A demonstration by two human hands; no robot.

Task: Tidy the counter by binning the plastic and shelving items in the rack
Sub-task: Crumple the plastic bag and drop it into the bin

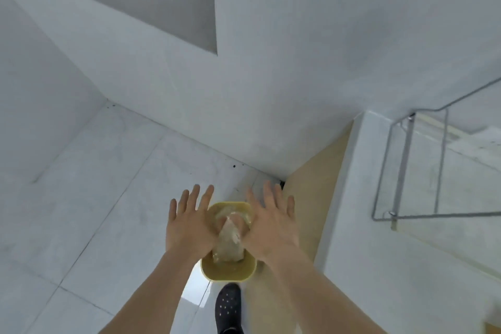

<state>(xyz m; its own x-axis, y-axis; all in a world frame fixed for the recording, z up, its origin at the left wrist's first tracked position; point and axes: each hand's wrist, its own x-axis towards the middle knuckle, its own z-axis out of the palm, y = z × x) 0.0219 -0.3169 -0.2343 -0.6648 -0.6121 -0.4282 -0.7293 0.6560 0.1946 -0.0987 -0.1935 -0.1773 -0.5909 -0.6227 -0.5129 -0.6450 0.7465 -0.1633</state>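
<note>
A yellow bin [229,271] stands on the white tiled floor beside the counter's wooden side. Crumpled clear plastic [230,241] sits in its mouth and rises a little above the rim. My left hand [189,222] hovers over the bin's left edge, fingers spread, palm down. My right hand [273,225] hovers over the right edge, also spread and palm down. Both hands are right beside the plastic; neither grips it. The wire rack [406,165] stands on the white counter [360,184] at the right.
A white wall runs behind the bin, meeting the floor in a corner. My dark perforated shoe [229,309] is just in front of the bin. A wooden panel [311,198] forms the counter's side.
</note>
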